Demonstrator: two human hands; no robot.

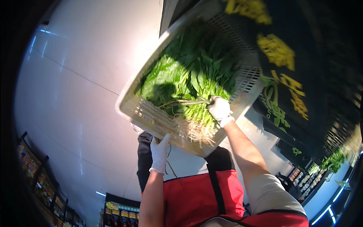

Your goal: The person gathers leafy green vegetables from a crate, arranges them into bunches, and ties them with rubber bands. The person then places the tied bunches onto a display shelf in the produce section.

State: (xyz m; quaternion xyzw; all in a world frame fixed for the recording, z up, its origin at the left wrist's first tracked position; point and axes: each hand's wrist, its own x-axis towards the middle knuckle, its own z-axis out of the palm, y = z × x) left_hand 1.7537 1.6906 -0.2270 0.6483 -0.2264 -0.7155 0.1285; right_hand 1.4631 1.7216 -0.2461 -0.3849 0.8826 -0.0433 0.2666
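Observation:
A pale plastic crate (181, 142) with slotted walls stands before me, holding leafy green vegetables (198, 71). Near its close end lies a bunch with light stems and a tangle of pale roots (198, 132). My right hand (219, 109), in a white glove, is inside the crate at the stems, closed on some thin, dry-looking stalks (190, 101) that reach to the left. My left hand (159, 151), gloved too, is at the outside of the crate's near wall, with thin brownish strands between thumb and fingers and hanging below.
Dark cloths with yellow and green printing (280, 71) hang on the right. More greens (334, 161) show at the far right. Stocked shelves (39, 181) stand at lower left, packaged goods (122, 212) at the bottom. Pale tiled floor (79, 99) spreads on the left.

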